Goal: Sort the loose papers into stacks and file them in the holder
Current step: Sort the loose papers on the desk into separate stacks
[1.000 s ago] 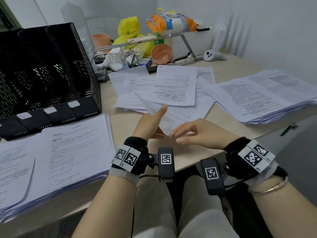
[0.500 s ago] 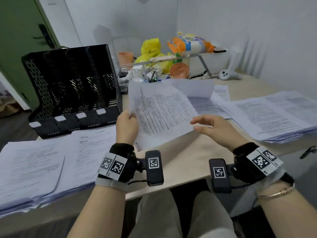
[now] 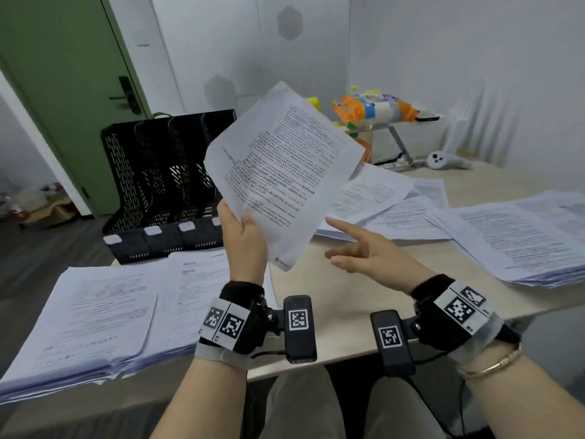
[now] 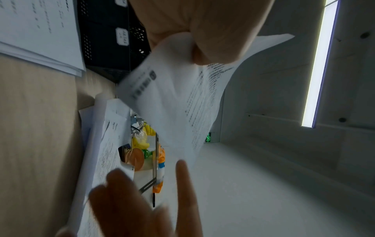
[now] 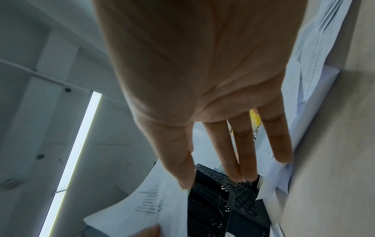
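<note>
My left hand [image 3: 242,236] pinches the lower left edge of a printed sheet [image 3: 281,172] and holds it up, tilted, above the desk. The left wrist view shows the thumb [image 4: 213,36] pressed on that sheet [image 4: 178,99]. My right hand [image 3: 354,251] hovers beside the sheet's lower right corner with fingers straight [image 5: 239,152], holding nothing. The black mesh file holder [image 3: 164,182] stands behind the sheet at the desk's back left. Loose papers [image 3: 380,198] lie spread in the middle. Sorted stacks sit at the left [image 3: 104,315] and right [image 3: 519,236].
At the back, a metal stand [image 3: 399,137] carries an orange and blue package [image 3: 373,110]; a white controller [image 3: 443,160] lies beside it. A green door [image 3: 63,90] is behind the holder. The desk's front edge [image 3: 332,359] runs just beyond my wrists.
My left hand has lifted one sheet from the loose pile and raised it higher, tilting it. My right hand has let go of it and now hovers open beside it.
</note>
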A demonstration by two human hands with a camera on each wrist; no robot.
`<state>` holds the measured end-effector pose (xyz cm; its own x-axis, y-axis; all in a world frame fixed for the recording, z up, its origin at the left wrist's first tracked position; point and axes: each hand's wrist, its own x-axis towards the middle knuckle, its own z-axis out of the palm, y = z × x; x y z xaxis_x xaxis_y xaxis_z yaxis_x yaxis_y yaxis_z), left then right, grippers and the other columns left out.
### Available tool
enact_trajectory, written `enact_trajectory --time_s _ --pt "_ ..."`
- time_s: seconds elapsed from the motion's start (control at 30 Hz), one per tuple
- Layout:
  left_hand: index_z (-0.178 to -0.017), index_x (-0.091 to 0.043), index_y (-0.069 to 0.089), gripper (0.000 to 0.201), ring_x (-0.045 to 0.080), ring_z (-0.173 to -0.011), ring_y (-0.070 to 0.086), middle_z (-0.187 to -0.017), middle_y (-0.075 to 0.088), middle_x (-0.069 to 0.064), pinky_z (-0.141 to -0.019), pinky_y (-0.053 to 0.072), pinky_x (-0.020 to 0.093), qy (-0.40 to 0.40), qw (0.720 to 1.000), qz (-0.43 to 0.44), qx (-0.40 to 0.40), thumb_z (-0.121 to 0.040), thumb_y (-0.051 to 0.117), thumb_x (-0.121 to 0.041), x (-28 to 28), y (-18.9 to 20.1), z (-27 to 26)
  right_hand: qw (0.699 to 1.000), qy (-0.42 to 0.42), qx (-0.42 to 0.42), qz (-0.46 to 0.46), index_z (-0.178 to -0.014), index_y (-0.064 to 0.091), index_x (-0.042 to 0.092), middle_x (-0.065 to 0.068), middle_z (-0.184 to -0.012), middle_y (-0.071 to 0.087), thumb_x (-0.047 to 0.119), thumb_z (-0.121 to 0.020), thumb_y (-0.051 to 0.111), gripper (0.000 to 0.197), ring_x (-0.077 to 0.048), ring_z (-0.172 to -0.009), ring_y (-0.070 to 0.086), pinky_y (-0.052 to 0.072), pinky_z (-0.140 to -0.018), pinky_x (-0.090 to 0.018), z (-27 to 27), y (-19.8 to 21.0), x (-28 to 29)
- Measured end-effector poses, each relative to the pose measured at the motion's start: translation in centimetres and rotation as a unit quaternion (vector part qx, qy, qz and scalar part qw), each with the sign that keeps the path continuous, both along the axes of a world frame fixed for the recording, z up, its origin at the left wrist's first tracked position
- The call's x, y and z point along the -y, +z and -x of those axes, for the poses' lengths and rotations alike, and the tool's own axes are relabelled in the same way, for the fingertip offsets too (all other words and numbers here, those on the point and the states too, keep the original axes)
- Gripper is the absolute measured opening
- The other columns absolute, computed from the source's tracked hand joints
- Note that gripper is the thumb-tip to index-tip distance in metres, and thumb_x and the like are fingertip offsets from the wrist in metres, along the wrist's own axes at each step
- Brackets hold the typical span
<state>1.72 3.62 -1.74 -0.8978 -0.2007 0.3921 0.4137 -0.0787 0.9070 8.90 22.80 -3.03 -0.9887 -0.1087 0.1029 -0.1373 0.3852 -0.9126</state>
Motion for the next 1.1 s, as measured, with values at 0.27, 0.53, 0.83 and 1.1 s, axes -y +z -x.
enact_trajectory --time_s 0.27,0.53,0.83,1.1 --pt "-0.142 -0.015 0.027 0.058 0.010 -0.121 0.048 -0.135 0.045 0.003 -0.098 0.046 0.021 -0.077 0.996 0.029 -0.025 -0.091 0.030 0.012 -2.3 -0.6 -1.0 0.998 -0.011 -0.057 0.019 -0.125 0.054 0.030 0.009 -0.120 0.057 0.016 -0.087 0.065 0.042 -0.007 -0.112 0.058 0.047 -0.094 -0.023 0.6 0.2 0.2" --pt "-0.129 -0.021 0.038 0.047 0.008 -0.104 0.060 -0.111 0.059 -0.016 -0.087 0.054 0.036 -0.151 0.988 0.024 0.014 -0.090 0.050 0.001 -4.5 -1.2 -1.3 0.976 -0.176 -0.131 0.014 -0.091 0.071 0.021 0.002 -0.093 0.068 0.004 -0.082 0.068 0.020 -0.001 -0.076 0.063 0.046 -0.075 -0.010 -1.4 0.8 -4.3" --pt "-0.137 -0.013 0.042 0.049 0.011 -0.094 0.058 -0.110 0.061 -0.004 -0.064 0.048 0.007 -0.181 0.976 0.107 0.059 -0.090 0.049 -0.002 -10.5 -1.4 -0.5 0.931 -0.328 -0.160 -0.009 -0.079 0.069 0.029 0.016 -0.081 0.067 -0.006 -0.082 0.061 0.037 -0.001 -0.073 0.059 0.044 -0.069 -0.006 -5.3 0.8 -12.9" --pt "-0.104 -0.004 0.058 0.022 0.023 -0.085 0.061 -0.097 0.061 0.006 -0.053 0.055 0.022 -0.318 0.924 0.176 0.122 -0.094 0.039 0.001 -18.2 -2.7 -2.1 0.877 -0.433 -0.197 0.071 -0.105 0.063 0.031 0.009 -0.091 0.065 0.000 -0.087 0.059 0.035 0.006 -0.071 0.060 0.047 -0.066 -0.009 -8.1 1.5 -19.0"
